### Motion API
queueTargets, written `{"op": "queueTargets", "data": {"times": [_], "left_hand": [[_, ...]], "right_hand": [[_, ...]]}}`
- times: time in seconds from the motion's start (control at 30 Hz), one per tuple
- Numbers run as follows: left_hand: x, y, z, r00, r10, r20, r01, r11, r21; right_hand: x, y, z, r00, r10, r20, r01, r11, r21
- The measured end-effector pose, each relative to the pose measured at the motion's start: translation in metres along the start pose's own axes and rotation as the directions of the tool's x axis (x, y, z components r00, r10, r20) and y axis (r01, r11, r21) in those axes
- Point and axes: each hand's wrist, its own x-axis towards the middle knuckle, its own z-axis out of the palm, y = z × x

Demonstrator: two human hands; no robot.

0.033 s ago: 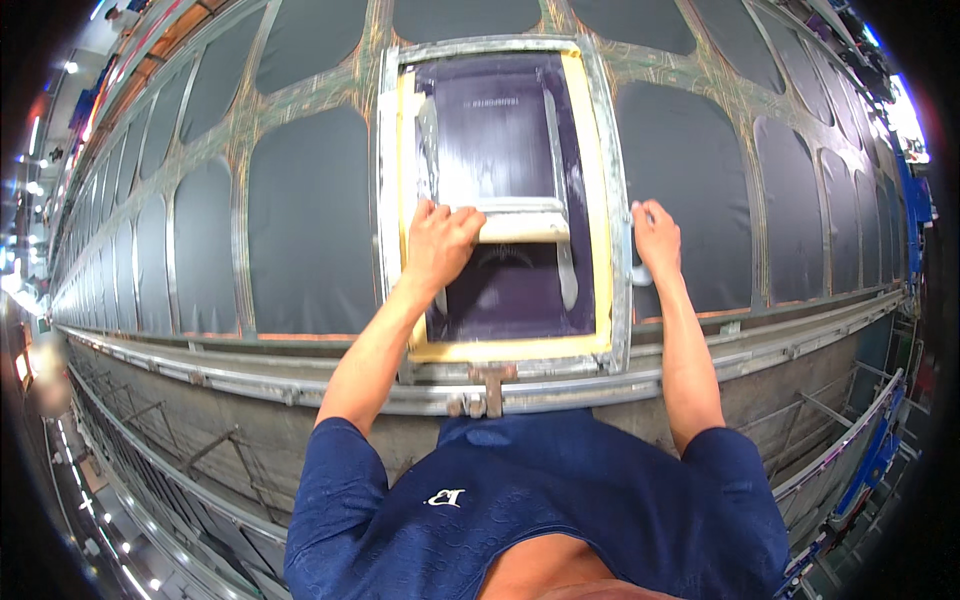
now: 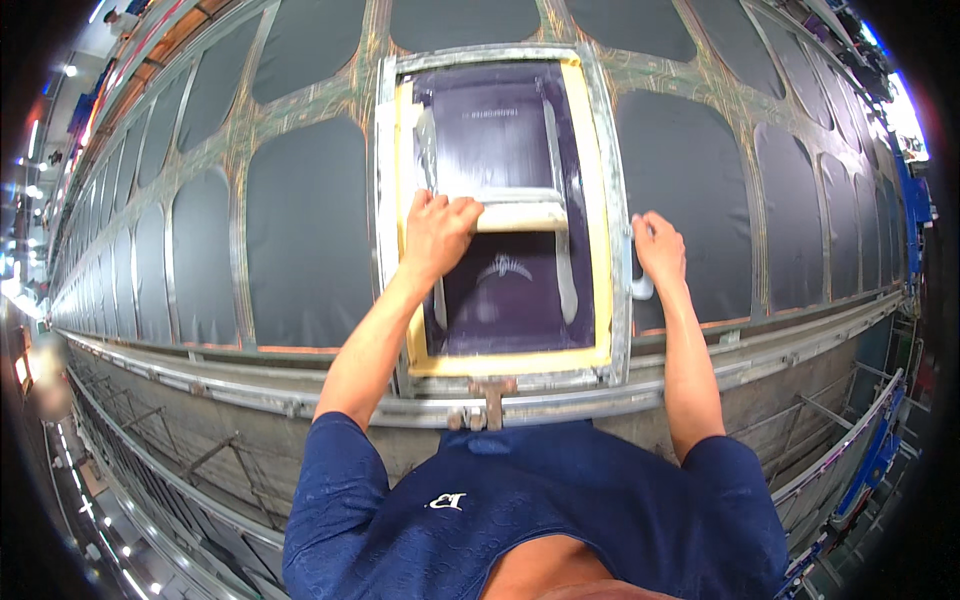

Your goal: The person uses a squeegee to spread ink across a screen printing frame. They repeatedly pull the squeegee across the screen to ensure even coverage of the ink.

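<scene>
My left hand [image 2: 438,235] is closed round the left end of a pale squeegee [image 2: 522,217]. The squeegee lies crosswise on the dark purple mesh of a printing screen [image 2: 500,310], leaving a light curved mark and small lettering visible on the mesh. Yellow tape [image 2: 510,361] lines the inside of the screen's metal frame [image 2: 613,190]. Just outside the frame's right side is my right hand [image 2: 662,252], fingers curled together; whatever they may hold is hidden. Below those fingers, a small whitish curved piece [image 2: 642,289] sits against the frame.
Dark grey fabric panels [image 2: 305,230] lie in rows on the long table, with patterned strips [image 2: 238,200] between them. A metal rail [image 2: 330,405] runs along the near edge, where a rusty bracket [image 2: 493,400] meets the frame. Metal racks [image 2: 850,440] stand at the lower right.
The squeegee and my left hand have slid a little farther from me over the screen, uncovering more of the curved mark. My right hand has shifted slightly relative to the frame.
</scene>
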Motion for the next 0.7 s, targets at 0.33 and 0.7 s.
{"op": "queueTargets", "data": {"times": [0.33,0.7], "left_hand": [[0.201,-0.129,0.021,0.953,-0.080,0.293,0.130,0.979,-0.156],[0.198,-0.127,0.029,0.917,-0.132,0.377,0.196,0.971,-0.138]], "right_hand": [[0.160,-0.193,-0.023,0.417,-0.907,-0.062,0.904,0.421,-0.080],[0.193,-0.226,0.024,0.573,-0.727,0.377,0.818,0.532,-0.218]]}}
